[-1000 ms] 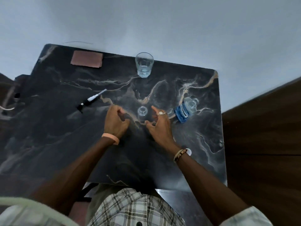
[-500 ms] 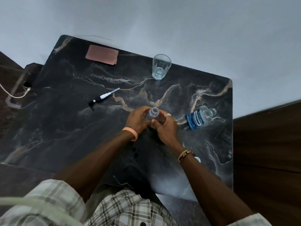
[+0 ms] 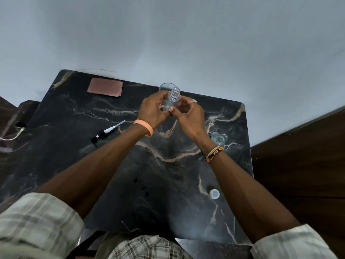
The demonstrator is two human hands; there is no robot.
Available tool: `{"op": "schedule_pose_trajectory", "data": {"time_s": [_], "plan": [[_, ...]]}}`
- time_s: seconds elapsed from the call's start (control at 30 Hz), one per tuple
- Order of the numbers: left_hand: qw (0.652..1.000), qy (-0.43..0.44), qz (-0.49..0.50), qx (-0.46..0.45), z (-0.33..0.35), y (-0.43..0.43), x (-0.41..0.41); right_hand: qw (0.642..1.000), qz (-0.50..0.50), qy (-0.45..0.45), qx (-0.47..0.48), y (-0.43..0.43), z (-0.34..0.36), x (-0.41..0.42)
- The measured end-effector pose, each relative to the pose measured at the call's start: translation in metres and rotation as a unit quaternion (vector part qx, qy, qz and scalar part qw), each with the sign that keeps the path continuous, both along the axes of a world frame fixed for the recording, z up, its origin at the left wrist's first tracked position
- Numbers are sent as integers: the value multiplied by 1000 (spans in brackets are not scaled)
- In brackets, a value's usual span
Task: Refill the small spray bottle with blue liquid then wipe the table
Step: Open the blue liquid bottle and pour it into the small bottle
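A small clear spray bottle [image 3: 172, 99] with a bare threaded neck is lifted above the black marble table [image 3: 78, 165]. My left hand [image 3: 153, 109] grips its left side and my right hand [image 3: 188, 114] pinches it from the right, thumb on the front. Its black and white spray pump [image 3: 107, 132] lies on the table to the left. The bottle of blue liquid [image 3: 219, 138] lies on its side at the right, mostly hidden behind my right wrist. Its white cap [image 3: 214, 194] sits near my right forearm.
A drinking glass [image 3: 164, 87] stands at the table's far edge, partly hidden behind my hands. A pink folded cloth [image 3: 105, 89] lies at the far left corner. A dark wooden surface [image 3: 302, 165] borders the table on the right. A white cable [image 3: 11, 136] lies at the left.
Both hands closed on the small bottle and lifted it off the table, up and away from me, in front of the glass. The camera view shifted too.
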State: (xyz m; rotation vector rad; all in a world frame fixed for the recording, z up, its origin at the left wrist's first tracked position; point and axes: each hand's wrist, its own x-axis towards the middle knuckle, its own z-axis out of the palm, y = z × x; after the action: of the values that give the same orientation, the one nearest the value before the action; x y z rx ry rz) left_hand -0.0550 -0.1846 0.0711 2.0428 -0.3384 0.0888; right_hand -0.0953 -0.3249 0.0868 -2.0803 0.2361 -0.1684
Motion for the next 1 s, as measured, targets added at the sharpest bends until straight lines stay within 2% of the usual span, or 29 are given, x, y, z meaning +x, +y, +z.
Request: {"op": "schedule_pose_trajectory", "data": {"time_s": [0.17, 0.33, 0.4, 0.57, 0.73, 1.0], "plan": [[999, 12, 21, -32, 9, -13, 3, 999, -10, -6, -37, -16, 25, -5], [998, 27, 36, -49, 16, -24, -1, 983, -133, -119, -42, -58, 43, -44], [998, 28, 33, -47, 18, -27, -3, 975, -172, -136, -23, -78, 42, -64], [999, 36, 22, -30, 18, -39, -15, 979, -188, -59, 42, -108, 1, -108], [998, 52, 15, -31, 8, -45, -30, 975, -209, 42, 69, -97, -58, -137], [998, 50, 18, -25, 4, -37, -50, 962, -248, 72, 92, -84, -107, -126]]}}
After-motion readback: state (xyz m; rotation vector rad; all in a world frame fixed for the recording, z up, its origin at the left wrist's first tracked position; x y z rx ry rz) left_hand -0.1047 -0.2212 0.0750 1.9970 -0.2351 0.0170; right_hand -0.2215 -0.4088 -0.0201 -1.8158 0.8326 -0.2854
